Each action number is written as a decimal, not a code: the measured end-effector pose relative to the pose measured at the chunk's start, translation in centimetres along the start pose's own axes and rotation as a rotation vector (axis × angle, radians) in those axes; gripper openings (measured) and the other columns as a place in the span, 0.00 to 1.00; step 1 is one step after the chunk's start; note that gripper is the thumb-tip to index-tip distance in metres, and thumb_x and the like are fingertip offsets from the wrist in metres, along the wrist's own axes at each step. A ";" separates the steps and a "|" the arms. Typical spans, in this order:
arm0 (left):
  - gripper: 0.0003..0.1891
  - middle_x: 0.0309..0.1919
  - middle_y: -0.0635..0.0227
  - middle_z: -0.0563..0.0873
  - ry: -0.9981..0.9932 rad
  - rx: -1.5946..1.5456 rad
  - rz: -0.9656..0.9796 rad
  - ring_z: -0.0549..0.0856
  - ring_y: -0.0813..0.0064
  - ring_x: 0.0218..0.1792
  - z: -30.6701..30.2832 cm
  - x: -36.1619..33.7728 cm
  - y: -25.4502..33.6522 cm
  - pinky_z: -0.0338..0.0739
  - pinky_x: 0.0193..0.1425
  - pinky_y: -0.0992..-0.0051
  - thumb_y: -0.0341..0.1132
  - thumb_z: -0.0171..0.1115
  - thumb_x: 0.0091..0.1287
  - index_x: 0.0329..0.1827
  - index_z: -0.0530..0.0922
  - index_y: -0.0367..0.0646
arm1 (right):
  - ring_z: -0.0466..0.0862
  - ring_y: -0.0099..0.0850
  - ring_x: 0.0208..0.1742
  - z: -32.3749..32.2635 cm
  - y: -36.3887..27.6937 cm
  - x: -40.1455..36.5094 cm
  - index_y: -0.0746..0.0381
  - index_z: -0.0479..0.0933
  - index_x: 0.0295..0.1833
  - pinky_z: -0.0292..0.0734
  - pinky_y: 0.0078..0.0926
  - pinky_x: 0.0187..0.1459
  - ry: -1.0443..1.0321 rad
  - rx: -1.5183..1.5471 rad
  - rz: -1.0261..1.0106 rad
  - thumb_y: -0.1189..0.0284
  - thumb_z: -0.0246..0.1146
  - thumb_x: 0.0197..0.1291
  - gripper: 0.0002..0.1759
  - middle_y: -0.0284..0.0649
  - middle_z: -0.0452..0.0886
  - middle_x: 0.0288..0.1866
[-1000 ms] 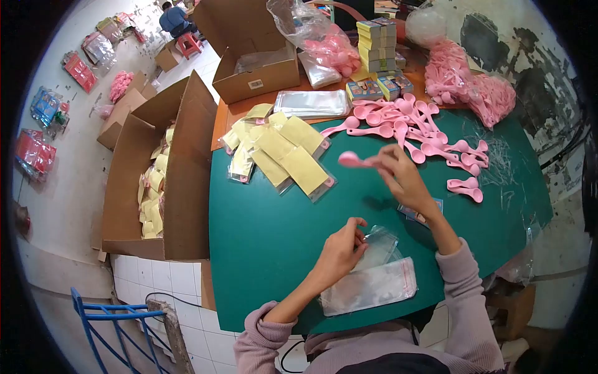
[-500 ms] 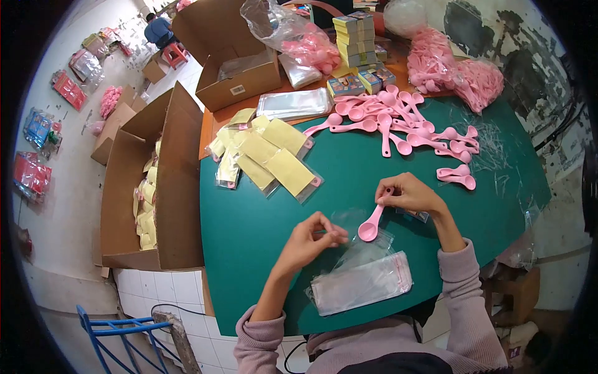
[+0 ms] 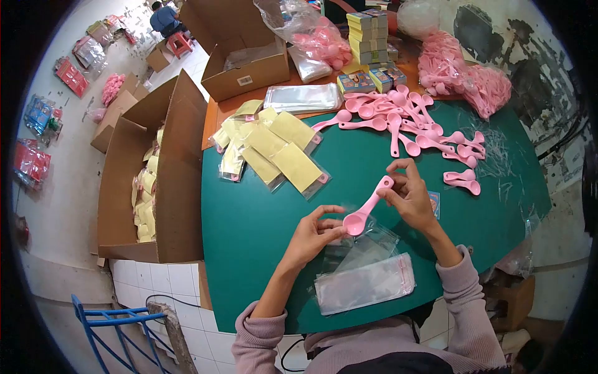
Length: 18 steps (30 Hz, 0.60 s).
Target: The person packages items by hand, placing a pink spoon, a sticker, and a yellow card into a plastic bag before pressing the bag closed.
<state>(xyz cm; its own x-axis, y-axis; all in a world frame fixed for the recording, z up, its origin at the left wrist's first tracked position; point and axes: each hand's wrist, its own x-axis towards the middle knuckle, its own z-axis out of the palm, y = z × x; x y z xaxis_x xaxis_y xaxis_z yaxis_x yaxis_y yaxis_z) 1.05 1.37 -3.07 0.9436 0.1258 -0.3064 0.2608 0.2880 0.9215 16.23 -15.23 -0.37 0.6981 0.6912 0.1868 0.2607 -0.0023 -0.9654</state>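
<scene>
A pink spoon (image 3: pixel 370 207) is held between my two hands, bowl toward the lower left and handle end at the upper right. My right hand (image 3: pixel 409 195) pinches it near the handle end. The fingers of my left hand (image 3: pixel 315 233) are closed at the bowl, and clear film seems to lie beside them. Below the spoon, loose clear bags (image 3: pixel 367 246) overlap a stack of clear bags (image 3: pixel 364 284). A small printed card (image 3: pixel 434 204) lies partly behind my right hand.
Packed yellow-card bags (image 3: pixel 299 167) lie left of a heap of pink spoons (image 3: pixel 392 115). Two spoons (image 3: pixel 461 181) sit apart at the right. An open carton (image 3: pixel 180 181) stands left of the table. Banded card stacks (image 3: pixel 367 43) stand behind. A person (image 3: pixel 164 20) is far back.
The spoon has risen and turned, its bowl now at my left fingers. My right hand has moved up and right, uncovering more of the printed card. The whole view has shifted slightly.
</scene>
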 end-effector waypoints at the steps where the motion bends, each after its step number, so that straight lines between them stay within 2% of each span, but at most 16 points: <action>1: 0.20 0.38 0.60 0.84 -0.014 0.021 0.015 0.83 0.79 0.39 -0.1 0.0 -0.1 0.78 0.43 0.79 0.29 0.62 0.62 0.56 0.68 0.36 | 0.75 0.17 0.25 0.1 0.0 -0.1 0.63 0.63 0.46 0.70 0.14 0.27 0.000 0.017 0.013 0.76 0.64 0.55 0.17 0.35 0.78 0.27; 5: 0.19 0.39 0.60 0.84 0.032 -0.059 0.016 0.82 0.78 0.38 0.9 0.1 0.0 0.76 0.46 0.78 0.28 0.60 0.62 0.56 0.69 0.35 | 0.78 0.19 0.28 1.1 0.4 -0.7 0.63 0.63 0.44 0.71 0.16 0.27 -0.047 -0.003 0.008 0.75 0.64 0.55 0.17 0.37 0.79 0.28; 7: 0.20 0.42 0.59 0.83 0.009 -0.056 0.138 0.82 0.77 0.39 1.0 0.4 -0.4 0.76 0.47 0.78 0.28 0.58 0.64 0.58 0.67 0.35 | 0.81 0.22 0.31 1.9 0.8 -1.1 0.64 0.62 0.43 0.73 0.18 0.28 -0.148 -0.070 0.017 0.74 0.65 0.55 0.17 0.40 0.81 0.30; 8: 0.20 0.42 0.59 0.83 0.007 -0.052 0.137 0.82 0.77 0.39 1.1 0.4 -0.4 0.76 0.47 0.78 0.28 0.58 0.64 0.58 0.67 0.35 | 0.83 0.25 0.34 2.2 0.4 -1.2 0.64 0.63 0.42 0.75 0.20 0.30 -0.188 -0.044 0.020 0.73 0.65 0.55 0.17 0.41 0.82 0.31; 10: 0.17 0.42 0.57 0.83 0.066 0.098 0.204 0.83 0.75 0.39 1.2 0.3 -0.2 0.77 0.47 0.77 0.33 0.52 0.68 0.57 0.70 0.33 | 0.81 0.22 0.33 2.6 0.1 -1.4 0.64 0.63 0.41 0.74 0.17 0.29 -0.152 -0.020 0.038 0.75 0.64 0.55 0.15 0.40 0.81 0.31; 11: 0.17 0.42 0.57 0.83 0.065 0.099 0.205 0.83 0.75 0.39 0.7 0.2 0.0 0.77 0.47 0.77 0.33 0.52 0.68 0.57 0.70 0.33 | 0.79 0.19 0.31 2.6 -0.1 -1.5 0.63 0.63 0.40 0.73 0.14 0.28 -0.122 0.002 0.058 0.78 0.64 0.55 0.14 0.38 0.79 0.31; 12: 0.17 0.41 0.58 0.83 -0.053 0.094 0.056 0.83 0.76 0.39 -0.1 0.0 0.5 0.76 0.47 0.77 0.35 0.50 0.70 0.54 0.72 0.31 | 0.79 0.19 0.31 2.6 -0.3 -1.6 0.63 0.63 0.40 0.73 0.14 0.28 -0.122 0.002 0.058 0.78 0.64 0.55 0.14 0.38 0.79 0.31; 13: 0.18 0.41 0.59 0.84 -0.169 0.088 -0.094 0.82 0.76 0.39 -0.6 -0.2 0.7 0.76 0.47 0.78 0.38 0.48 0.71 0.52 0.74 0.30 | 0.80 0.24 0.34 2.6 -0.5 -1.7 0.63 0.67 0.42 0.75 0.19 0.34 -0.133 0.039 0.096 0.71 0.61 0.58 0.12 0.41 0.80 0.35; 14: 0.19 0.37 0.60 0.84 -0.156 0.002 -0.087 0.82 0.77 0.37 0.0 -0.6 1.3 0.76 0.44 0.79 0.40 0.44 0.72 0.47 0.77 0.30 | 0.81 0.28 0.36 2.6 -0.6 -1.7 0.64 0.71 0.44 0.76 0.24 0.41 -0.144 0.075 0.134 0.64 0.59 0.61 0.14 0.44 0.81 0.39; 15: 0.19 0.37 0.60 0.84 -0.157 0.001 -0.089 0.82 0.77 0.37 0.1 -0.7 1.3 0.76 0.44 0.79 0.40 0.44 0.72 0.47 0.77 0.30 | 0.81 0.28 0.36 2.7 -0.6 -1.9 0.64 0.71 0.44 0.76 0.24 0.41 -0.143 0.074 0.136 0.64 0.59 0.61 0.14 0.44 0.81 0.39; 17: 0.20 0.36 0.59 0.84 -0.061 0.088 0.069 0.84 0.73 0.36 -0.1 -0.6 1.6 0.78 0.42 0.78 0.40 0.43 0.73 0.48 0.76 0.29 | 0.76 0.33 0.47 3.3 -0.5 -1.9 0.58 0.77 0.49 0.71 0.32 0.51 -0.306 -0.202 -0.406 0.50 0.50 0.63 0.24 0.45 0.76 0.52; 18: 0.20 0.34 0.61 0.83 -0.062 0.094 0.115 0.84 0.74 0.35 -0.2 -0.7 1.9 0.79 0.41 0.79 0.39 0.42 0.73 0.48 0.76 0.29 | 0.70 0.39 0.55 3.6 -0.1 -2.3 0.52 0.79 0.52 0.65 0.37 0.56 -0.379 -0.211 -0.352 0.41 0.43 0.61 0.31 0.43 0.70 0.60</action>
<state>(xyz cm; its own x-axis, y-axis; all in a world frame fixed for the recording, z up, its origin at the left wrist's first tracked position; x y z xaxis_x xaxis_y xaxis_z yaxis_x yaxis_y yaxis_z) 0.86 1.99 -1.11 0.9783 0.0932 -0.1849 0.1655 0.1845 0.9688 12.17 -14.22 -1.42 0.2657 0.8879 0.3755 0.5902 0.1582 -0.7916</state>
